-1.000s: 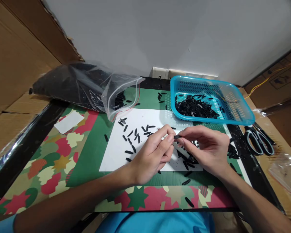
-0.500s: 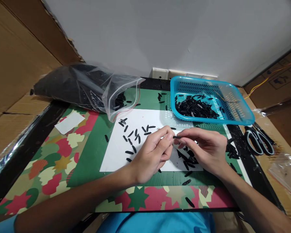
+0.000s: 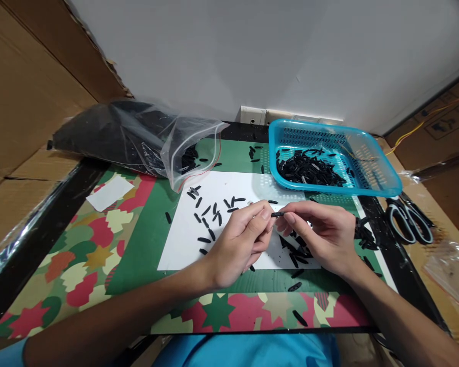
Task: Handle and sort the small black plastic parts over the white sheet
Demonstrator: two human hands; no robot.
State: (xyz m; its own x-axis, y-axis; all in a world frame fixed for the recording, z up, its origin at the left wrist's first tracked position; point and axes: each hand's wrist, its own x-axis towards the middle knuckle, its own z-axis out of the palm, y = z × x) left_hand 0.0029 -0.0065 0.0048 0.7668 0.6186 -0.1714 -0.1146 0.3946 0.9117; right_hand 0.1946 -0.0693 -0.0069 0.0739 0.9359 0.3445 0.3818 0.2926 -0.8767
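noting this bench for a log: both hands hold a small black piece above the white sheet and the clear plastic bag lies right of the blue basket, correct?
No: the clear plastic bag lies left of the blue basket, as the head view shows. The left hand and right hand do hold a small black piece above the white sheet.

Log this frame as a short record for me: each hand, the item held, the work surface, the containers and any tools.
Left hand: pinching one end of a slim black piece
Right hand: finger and thumb on the piece's other end
Work surface: white sheet on a green mat, with loose black pieces scattered on both
Containers: blue basket with a heap of black pieces, beyond the right hand; clear bag, lying at far left, dark contents
Tools: scissors at right, not held
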